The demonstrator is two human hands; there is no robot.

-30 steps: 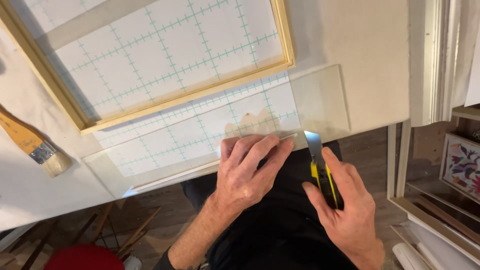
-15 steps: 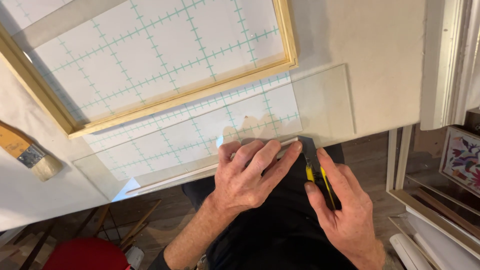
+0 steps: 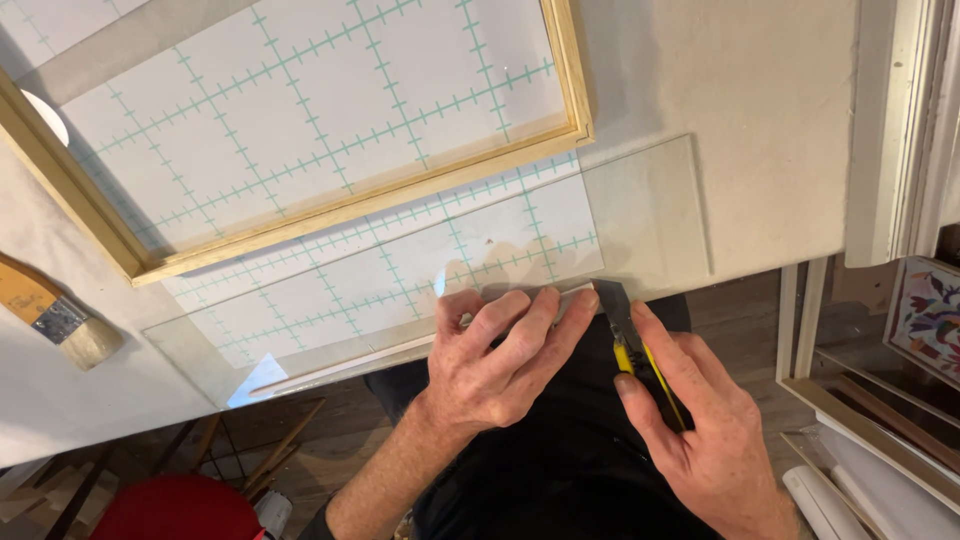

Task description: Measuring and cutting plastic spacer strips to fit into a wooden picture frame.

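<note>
My left hand lies flat, fingers spread, pressing on the near edge of a clear sheet that overhangs the table's front edge. Under the sheet shows white paper with a green grid. My right hand grips a yellow and black utility knife. Its blade tip touches the sheet's near edge right beside my left fingertips. A light wooden frame with the same grid paper inside lies just beyond the sheet.
A paintbrush with a wooden handle rests at the left on the white table. White frame pieces and a patterned picture stand at the right. A red object sits on the floor below.
The view has drifted slightly. The knife blade has moved closer to my left fingertips at the sheet's edge. My left hand stays pressed in place.
</note>
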